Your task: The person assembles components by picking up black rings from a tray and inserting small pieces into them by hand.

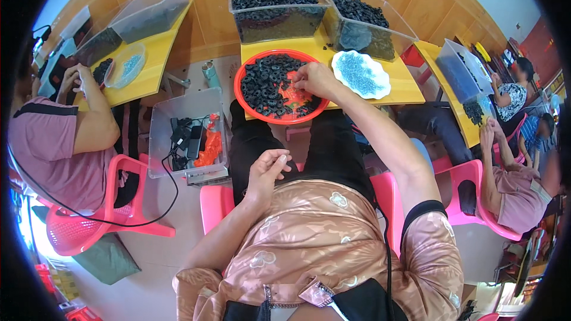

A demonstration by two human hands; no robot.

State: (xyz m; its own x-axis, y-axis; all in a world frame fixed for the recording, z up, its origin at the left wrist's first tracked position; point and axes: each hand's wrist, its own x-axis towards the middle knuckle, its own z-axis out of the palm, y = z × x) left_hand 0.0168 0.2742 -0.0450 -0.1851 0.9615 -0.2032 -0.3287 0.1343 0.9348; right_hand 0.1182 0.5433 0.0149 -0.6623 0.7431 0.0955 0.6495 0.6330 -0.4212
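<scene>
holding my right hand [320, 81] over black parts [262, 80] in red basin [239, 98], tabletop's [405, 87] near edge; fingers [301, 77] bunched, pinch unclear; left hand [266, 173] half-curled, grip unclear.

Left of centre in the frame, a clear bin [159, 134] holds black cables [178, 145] and an orange bag [209, 150], with a teal flask [210, 75] near it. Lower left, a green cushion [109, 260] lies near a pink chair [72, 230]. Panelling [208, 15] spans the top.
</scene>
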